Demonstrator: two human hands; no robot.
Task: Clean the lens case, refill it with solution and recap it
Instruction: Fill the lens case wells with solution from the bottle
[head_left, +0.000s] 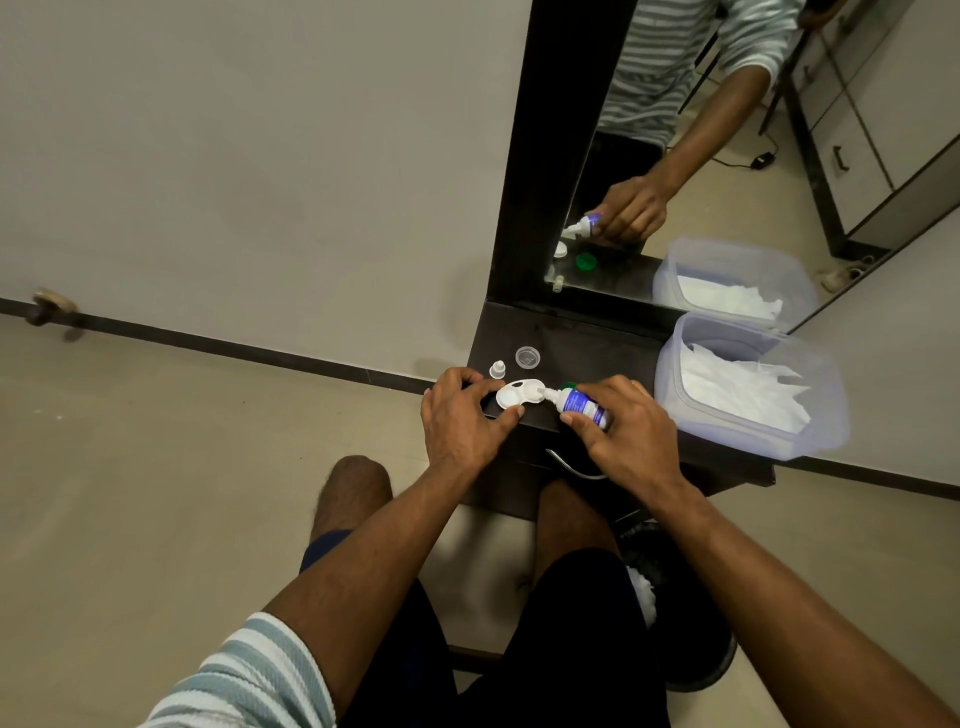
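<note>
The task looks to be at the refill step: the lens case (517, 397) lies uncapped on the dark tabletop (597, 353), between the two hands, and the nozzle of the solution bottle (579, 406) points into its right-hand well. Whether the wells were already wiped clean, and whether liquid is in them, cannot be told from this view. Going from the left, the left hand (462, 415) steadies the case, fingers curled over its far left edge and thumb pressed against its near edge, so the case is pinched in place. Just beyond that hand stand a small white cap (497, 369) and a clear round lid (528, 357), both off and apart from the case. Further right, the right hand (621, 426) is wrapped around the tilted bottle, fingers above and thumb beneath, apparently ready to squeeze. A green cap (568, 386) peeks out just behind the bottle's neck. Beyond the right hand sits a plastic tub (810, 441) of white tissues. Still to do, by the look of it: finishing the fill and screwing the caps back on.
</note>
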